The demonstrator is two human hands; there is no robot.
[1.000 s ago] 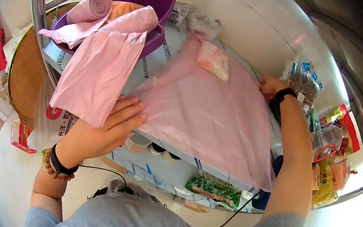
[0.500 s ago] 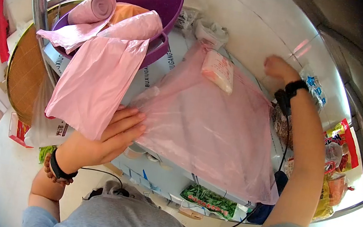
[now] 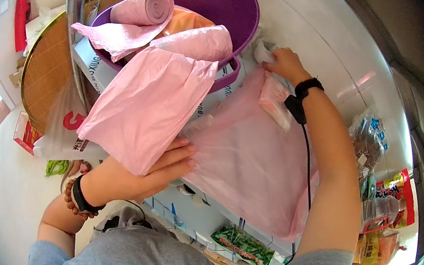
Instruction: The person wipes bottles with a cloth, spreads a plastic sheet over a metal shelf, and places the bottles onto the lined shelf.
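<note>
A pink plastic sheet or bag (image 3: 252, 155) lies spread over a pale surface. My left hand (image 3: 153, 176) rests flat with outstretched fingers at its left edge, partly behind a hanging length of pink plastic bag (image 3: 144, 106). That length comes off a roll of pink bags (image 3: 198, 42) in a purple basket (image 3: 230, 9). At the back, my right hand (image 3: 287, 66) has its fingers closed on a crumpled white plastic bag (image 3: 263, 51); the fingertips are partly hidden. Below that hand, a small white-and-orange packet (image 3: 275, 103) lies on the pink sheet.
A second pink roll (image 3: 145, 7) sits in the basket. A metal post (image 3: 75, 2) and a round woven tray (image 3: 42, 74) stand at left. Packaged foods (image 3: 396, 198) line the right side. A green packet (image 3: 242, 244) lies below the front edge. A black cable (image 3: 309, 163) hangs by my right arm.
My right hand has moved left from beside the wall to the white plastic bag and taken hold of it. The view has shifted; my left hand stays at the pink sheet's edge.
</note>
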